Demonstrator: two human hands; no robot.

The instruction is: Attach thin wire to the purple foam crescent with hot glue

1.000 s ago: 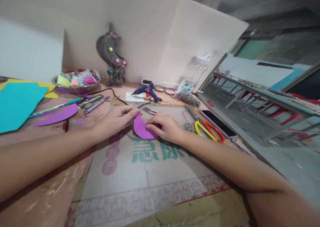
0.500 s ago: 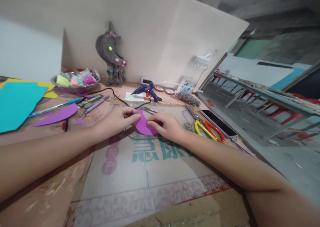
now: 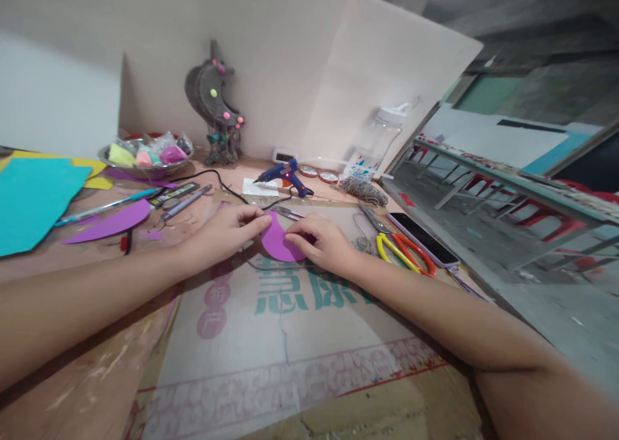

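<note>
A purple crescent-shaped piece, paper or foam sheet, is held between my two hands above the printed cardboard. My left hand is closed, thumb and fingers pinched at the piece's upper left tip. My right hand pinches its right side, covering that end. A thin grey cord curves just below the piece. Behind it lies a slim metal tool, partly hidden by my right hand. A blue glue gun rests farther back, its cable running behind my left hand.
Scissors with yellow and orange handles and a phone lie on the right. Grey yarn and a clear bottle stand behind. At left are a cutter, a pen, turquoise sheets and a metal bowl.
</note>
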